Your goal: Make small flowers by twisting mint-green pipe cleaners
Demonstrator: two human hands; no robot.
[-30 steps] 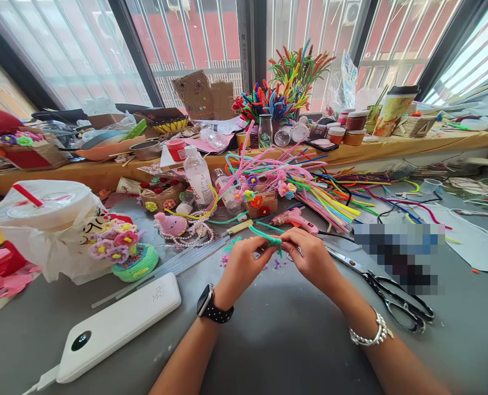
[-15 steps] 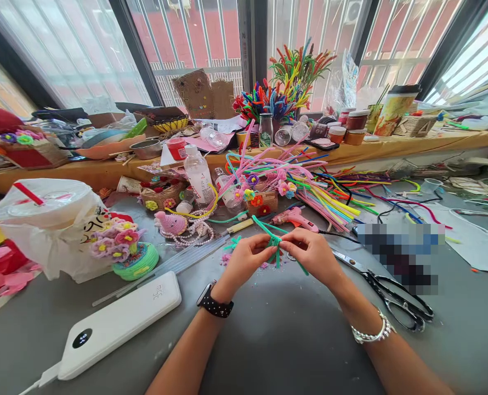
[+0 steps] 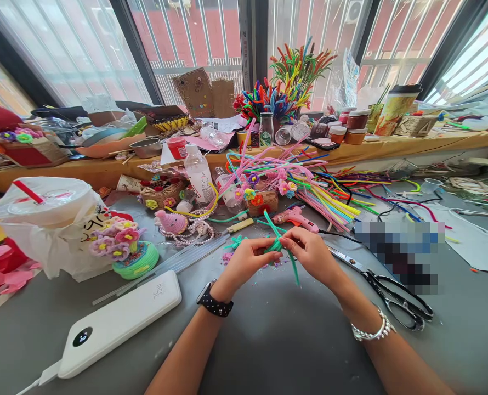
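Observation:
Between my two hands is a bundle of green pipe cleaners [image 3: 276, 245], bent together at the middle. My left hand [image 3: 250, 260] pinches the bundle from the left, thumb in front. On the other side my right hand [image 3: 307, 252] has thumb and fingertips closed on the same pipe cleaners. One loose end points up and another hangs down below the right fingertips. Just left of my left fingers lies a small green pipe-cleaner piece [image 3: 236, 242]. Part of the bundle is hidden behind the fingers.
Black-handled scissors [image 3: 392, 296] lie to the right, near a pink glue gun [image 3: 295, 218]. A white power bank [image 3: 120, 323] is at left. Many coloured pipe cleaners [image 3: 326, 203] spread behind my hands. A bagged drink cup [image 3: 55, 219] and a plastic bottle [image 3: 198, 175] stand further left.
The green bundle has turned in my fingers. Its upper end now points more upright, and the lower end hangs more steeply. Both hands keep nearly the same place.

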